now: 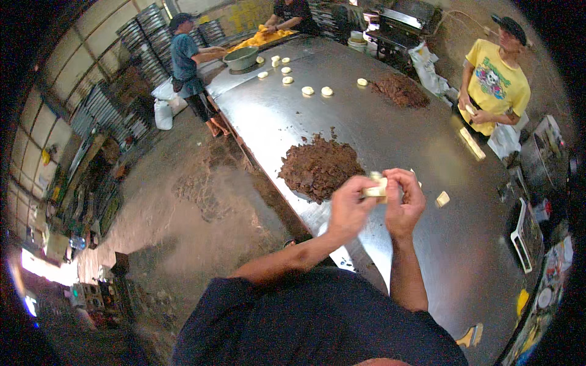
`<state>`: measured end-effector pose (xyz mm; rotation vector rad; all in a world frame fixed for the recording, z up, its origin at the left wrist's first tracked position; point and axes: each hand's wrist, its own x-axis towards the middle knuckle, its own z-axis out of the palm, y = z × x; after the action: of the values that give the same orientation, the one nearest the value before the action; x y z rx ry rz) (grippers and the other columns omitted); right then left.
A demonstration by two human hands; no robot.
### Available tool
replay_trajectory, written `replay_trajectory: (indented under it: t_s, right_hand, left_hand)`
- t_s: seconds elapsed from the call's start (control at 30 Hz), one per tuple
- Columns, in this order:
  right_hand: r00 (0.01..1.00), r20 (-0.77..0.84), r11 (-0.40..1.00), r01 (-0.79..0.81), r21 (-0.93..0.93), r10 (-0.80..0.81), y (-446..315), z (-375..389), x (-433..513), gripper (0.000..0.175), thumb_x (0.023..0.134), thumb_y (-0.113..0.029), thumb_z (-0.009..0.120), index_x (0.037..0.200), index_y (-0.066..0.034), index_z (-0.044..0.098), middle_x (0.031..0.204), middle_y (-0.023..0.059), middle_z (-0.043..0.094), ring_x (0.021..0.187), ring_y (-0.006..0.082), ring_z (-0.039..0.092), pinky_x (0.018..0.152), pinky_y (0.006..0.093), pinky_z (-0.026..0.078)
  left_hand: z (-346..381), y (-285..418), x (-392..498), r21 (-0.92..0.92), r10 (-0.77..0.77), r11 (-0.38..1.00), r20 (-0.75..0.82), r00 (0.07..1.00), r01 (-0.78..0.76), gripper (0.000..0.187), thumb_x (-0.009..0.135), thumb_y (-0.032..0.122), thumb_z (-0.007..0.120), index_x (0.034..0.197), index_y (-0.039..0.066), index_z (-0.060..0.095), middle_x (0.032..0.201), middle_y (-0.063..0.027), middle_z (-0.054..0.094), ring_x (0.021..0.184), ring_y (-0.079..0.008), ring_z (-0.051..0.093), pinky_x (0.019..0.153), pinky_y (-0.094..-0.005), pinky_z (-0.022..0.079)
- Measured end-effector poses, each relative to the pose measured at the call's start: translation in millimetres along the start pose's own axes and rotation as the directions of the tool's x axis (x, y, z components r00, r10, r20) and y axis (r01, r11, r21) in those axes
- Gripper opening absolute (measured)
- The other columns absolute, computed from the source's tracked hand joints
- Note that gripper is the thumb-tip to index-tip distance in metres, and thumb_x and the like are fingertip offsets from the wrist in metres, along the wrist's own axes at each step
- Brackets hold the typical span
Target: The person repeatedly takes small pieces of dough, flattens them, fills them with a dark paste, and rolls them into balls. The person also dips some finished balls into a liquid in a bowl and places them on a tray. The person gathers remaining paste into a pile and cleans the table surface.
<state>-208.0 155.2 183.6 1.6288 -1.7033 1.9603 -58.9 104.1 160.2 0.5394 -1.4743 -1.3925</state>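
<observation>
Both of my hands are raised over the metal worktop (462, 238), holding one piece of pale dough (376, 189) between them. The fingers of my left hand (350, 203) pinch its left side, slightly blurred. My right hand (405, 201) grips the other side with thumb and fingers, hiding part of the dough. Just beyond my left hand lies a loose mound of dark brown crumbly filling (320, 165). A small cut dough piece (442, 199) rests to the right of my right hand, and another is partly hidden behind its fingers.
Several dough balls (307, 90) dot the far worktop near a second brown mound (400, 91) and a grey basin (241, 58). A person in yellow (496, 82) holds dough on the right, by a dough strip (471, 143). A brush (470, 336) lies near right. Two other people stand farther back.
</observation>
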Motion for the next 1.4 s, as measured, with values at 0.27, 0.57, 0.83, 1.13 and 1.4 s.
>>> replay_trajectory:
  t_s: [0.27,0.57,0.83,1.13,1.4]
  right_hand:
    - [0.906,-0.416,0.996,-0.06,0.064,0.082,-70,-7,21,0.038,0.099,-0.034,0.045,0.071,-0.0082,0.049,0.065,0.0061,0.052,0.065,0.0201,0.053,0.066,0.038,0.047]
    - [0.774,0.632,0.989,-0.058,0.135,-0.041,-6,119,-47,0.024,0.085,-0.017,0.065,0.101,-0.0023,0.073,0.107,0.0158,0.07,0.097,0.0285,0.068,0.085,0.0372,0.053]
    - [0.471,0.882,0.872,0.424,-0.243,0.017,130,282,-18,0.026,0.079,-0.003,0.066,0.103,-0.0074,0.073,0.112,0.0172,0.067,0.091,0.0363,0.067,0.081,0.0447,0.056]
    - [0.536,0.536,0.713,-0.673,-0.197,0.653,136,271,25,0.03,0.082,-0.011,0.073,0.112,-0.0083,0.075,0.094,0.0052,0.076,0.07,0.012,0.07,0.071,0.0294,0.056]
    - [0.834,0.511,0.923,0.341,-0.179,-0.209,36,189,-2,0.048,0.083,0.001,0.061,0.131,-0.0051,0.06,0.127,0.0125,0.066,0.116,0.0282,0.064,0.105,0.0401,0.047]
  left_hand:
    - [66,93,45,-0.094,0.132,0.986,-0.073,0.989,-0.138,0.057,0.1,0.046,0.054,0.062,0.003,0.053,0.07,-0.0003,0.057,0.06,-0.0112,0.048,0.053,-0.0284,0.037]
    - [-170,-20,21,-0.374,-0.613,0.712,0.083,0.786,0.595,0.036,0.103,0.045,0.047,0.113,0.012,0.057,0.12,-0.0007,0.059,0.108,-0.0171,0.056,0.09,-0.0459,0.047]
    - [-287,-74,-68,-0.595,-0.865,0.476,-0.182,0.468,0.648,0.049,0.092,0.022,0.062,0.134,0.003,0.049,0.124,-0.0166,0.061,0.102,-0.0306,0.065,0.085,-0.04,0.057]
    - [-253,-77,17,-0.392,-0.691,0.72,-0.337,0.639,0.572,0.041,0.099,0.011,0.055,0.136,-0.006,0.048,0.121,-0.0165,0.063,0.105,-0.0269,0.066,0.09,-0.039,0.056]
    - [-158,-40,91,-0.557,-0.589,0.714,-0.151,0.794,0.424,0.028,0.103,0.021,0.051,0.121,0.001,0.062,0.11,-0.0104,0.067,0.094,-0.0208,0.067,0.082,-0.0353,0.057]
